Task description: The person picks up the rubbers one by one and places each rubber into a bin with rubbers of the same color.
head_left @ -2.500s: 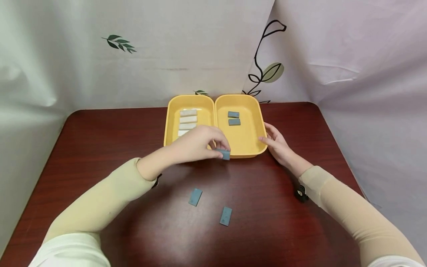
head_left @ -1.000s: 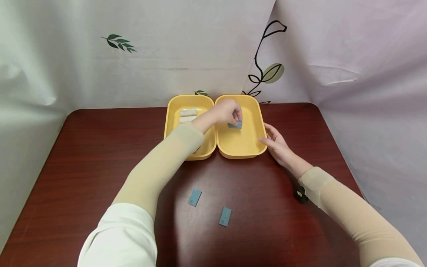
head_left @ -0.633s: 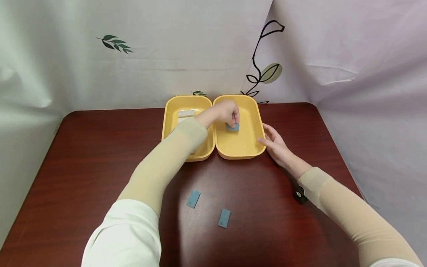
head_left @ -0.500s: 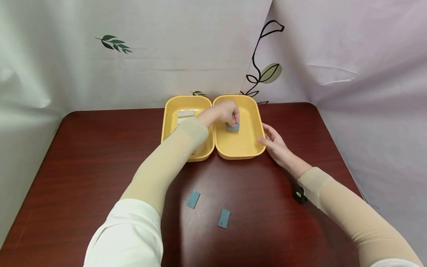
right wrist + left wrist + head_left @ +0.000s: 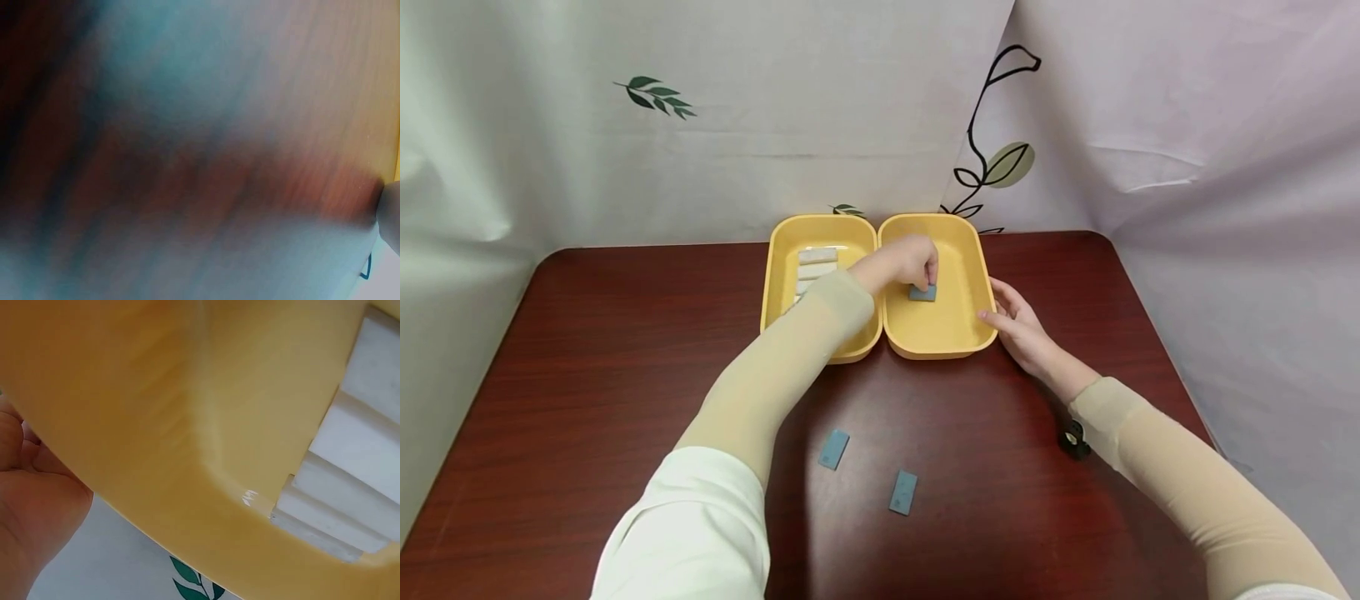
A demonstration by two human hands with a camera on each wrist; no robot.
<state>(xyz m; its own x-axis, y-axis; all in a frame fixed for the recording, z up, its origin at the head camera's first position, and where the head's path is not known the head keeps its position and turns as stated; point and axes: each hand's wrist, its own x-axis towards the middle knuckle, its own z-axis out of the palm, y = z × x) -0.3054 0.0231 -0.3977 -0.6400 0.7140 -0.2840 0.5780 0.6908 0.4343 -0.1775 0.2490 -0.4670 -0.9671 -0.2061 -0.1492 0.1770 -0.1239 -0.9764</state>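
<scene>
In the head view, my left hand (image 5: 916, 260) reaches into the right yellow tray (image 5: 940, 329) and pinches a small blue-grey rectangular tile (image 5: 922, 294) low over its floor. The hand covers the tray's far left part. My right hand (image 5: 1026, 333) grips the right rim of that tray, thumb over the edge and fingers outside. Two more blue-grey tiles, one on the left (image 5: 834, 449) and one on the right (image 5: 903, 492), lie on the table in front. The left wrist view shows the left hand (image 5: 37, 500) only partly, beyond a yellow wall.
A second yellow tray (image 5: 769, 283) adjoins on the left, with several white tiles (image 5: 356, 447) in a row, partly covered by the left sleeve. Both trays stand near the back edge of the dark red table (image 5: 625, 333), before a pale curtain (image 5: 775, 108). The right wrist view is mostly blurred.
My left hand has brought the tile from the tray's front edge into the right tray, then shifted slightly nearer with it. The right hand has stayed on the rim.
</scene>
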